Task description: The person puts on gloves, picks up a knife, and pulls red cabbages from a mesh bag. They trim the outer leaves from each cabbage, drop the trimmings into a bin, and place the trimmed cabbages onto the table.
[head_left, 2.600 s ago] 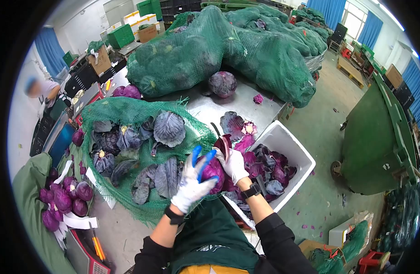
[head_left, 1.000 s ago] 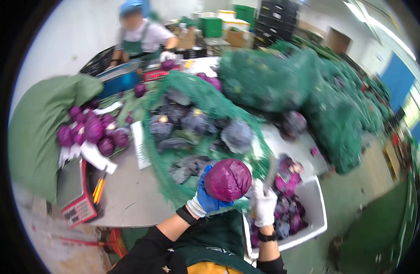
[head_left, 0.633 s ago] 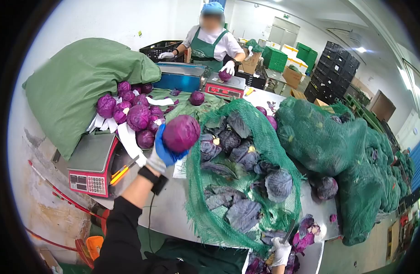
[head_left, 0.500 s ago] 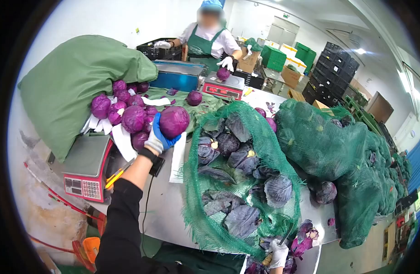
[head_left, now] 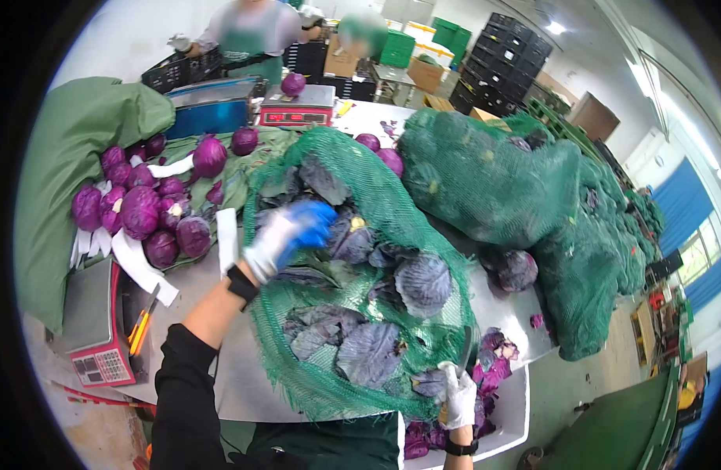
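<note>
My left hand point(head_left: 294, 235), in a white and blue glove, is over the open green net bag point(head_left: 278, 345), beside dark outer-leaved cabbages point(head_left: 349, 239). It holds no cabbage; motion blurs its fingers. My right hand point(head_left: 458, 398), in a white glove, is closed round a knife point(head_left: 465, 345) at the bag's lower right edge. A large cabbage point(head_left: 423, 284) and loose leaves point(head_left: 368, 352) lie in the net. Peeled purple cabbages point(head_left: 141, 211) are heaped at the left on green cloth and white strips point(head_left: 227, 239).
A red scale point(head_left: 98, 329) and orange cutter point(head_left: 139, 333) lie left. Across the table a person point(head_left: 251, 35) stands behind another scale point(head_left: 298, 106) bearing a cabbage. Full net bags point(head_left: 494, 180) fill the right. A white bin point(head_left: 517, 407) with purple leaves is below right.
My left hand has let go of the peeled cabbage and moved right, over the net bag. The view has turned right. The person across has lifted a hand off the cabbage on the scale.
</note>
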Demonstrator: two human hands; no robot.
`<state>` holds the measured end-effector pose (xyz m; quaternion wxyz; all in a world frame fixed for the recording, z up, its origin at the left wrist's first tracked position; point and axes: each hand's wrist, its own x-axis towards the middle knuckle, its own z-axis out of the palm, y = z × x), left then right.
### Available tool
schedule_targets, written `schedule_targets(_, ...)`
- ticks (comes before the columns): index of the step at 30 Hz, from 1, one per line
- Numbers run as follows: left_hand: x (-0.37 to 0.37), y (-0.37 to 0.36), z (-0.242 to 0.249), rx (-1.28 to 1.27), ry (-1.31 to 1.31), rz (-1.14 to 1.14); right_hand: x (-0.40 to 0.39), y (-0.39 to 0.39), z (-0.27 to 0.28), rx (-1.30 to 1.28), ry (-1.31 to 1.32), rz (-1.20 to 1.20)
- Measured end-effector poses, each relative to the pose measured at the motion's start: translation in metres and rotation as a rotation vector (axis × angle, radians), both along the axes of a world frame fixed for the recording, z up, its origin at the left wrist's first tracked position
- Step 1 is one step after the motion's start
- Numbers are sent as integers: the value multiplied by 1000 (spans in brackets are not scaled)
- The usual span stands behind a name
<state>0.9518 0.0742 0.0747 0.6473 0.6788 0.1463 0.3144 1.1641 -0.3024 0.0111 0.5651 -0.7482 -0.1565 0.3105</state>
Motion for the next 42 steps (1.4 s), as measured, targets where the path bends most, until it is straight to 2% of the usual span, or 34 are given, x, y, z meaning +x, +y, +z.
schedule_targets(2,53,-54,-3,242,368,-221,-6,9,8,16,13,18)
schedule_targets(4,98,-104,-24,612,533,-92,-3,7,-12,29,76,40)
schedule_targets(6,143,-129,-46,734,602,34,-5,4,-20,23,102,22)
schedule_targets(8,180,-140,-49,664,803,110,-2,-3,-26,-33,91,16)
schedule_targets(11,207,-141,-64,530,712,279,5,-12,-33,17,30,-101)
schedule_targets(13,205,-134,-74,610,555,311,11,-20,-27,151,-69,-336)
schedule_targets(14,201,-129,-78,620,475,317,25,-32,-36,107,-120,-384)
schedule_targets(16,201,-98,-119,451,96,182,68,-47,-58,-206,-435,-397)
schedule_targets(18,195,-93,-121,60,-84,59,105,-55,-97,-506,-1073,-178)
schedule_targets(19,186,-98,-109,-193,-97,20,110,-51,-92,-784,-747,-101)
schedule_targets(20,179,-102,-97,-345,-130,-25,113,-54,-100,-812,-677,-99)
schedule_targets(22,163,-95,-106,-570,-175,-78,114,-69,-111,-797,-696,-134)
schedule_targets(24,141,-92,-108,-933,-208,-165,113,-103,-118,-792,-793,-81)
schedule_targets(25,128,-83,-116,-1007,-209,-240,109,-120,-106,-822,-749,-92)
schedule_targets(26,116,-88,-102,-1024,-233,-329,105,-136,-95,-860,-607,-200)
schedule_targets(27,101,-92,-88,-1022,-217,-347,108,-159,-95,-748,-518,-240)
schedule_targets(28,85,-97,-78,-1022,-200,-360,111,-175,-97,-872,-447,-415)
schedule_targets(30,66,-105,-62,-947,-186,-343,116,-200,-105,-854,-509,-640)
schedule_targets(32,59,-126,-38,-726,14,-423,117,-195,-103,-549,-484,-622)
schedule_targets(33,65,-146,-14,-547,32,-500,90,-164,-56,-436,-575,-520)
schedule_targets(34,70,-145,-27,-415,109,-485,54,-121,2,-320,-664,-420)
schedule_targets(35,80,-153,-19,-409,235,-548,38,-101,19,-298,-619,-222)
schedule_targets(36,94,-166,-11,-400,360,-610,19,-82,26,-250,-649,-57)
schedule_targets(38,116,-189,-42,-250,406,-738,-14,-44,21,-64,-898,144)
schedule_targets(39,122,-200,-19,-29,627,-724,-24,-28,12,-174,-864,207)
schedule_targets(40,130,-197,-53,-126,376,-770,-26,-18,6,-280,-832,268)
schedule_targets(41,131,-202,-49,-214,303,-727,-22,-15,13,-349,-752,201)
schedule_targets(42,131,-207,-46,-304,229,-679,-15,-14,11,-241,-704,79)
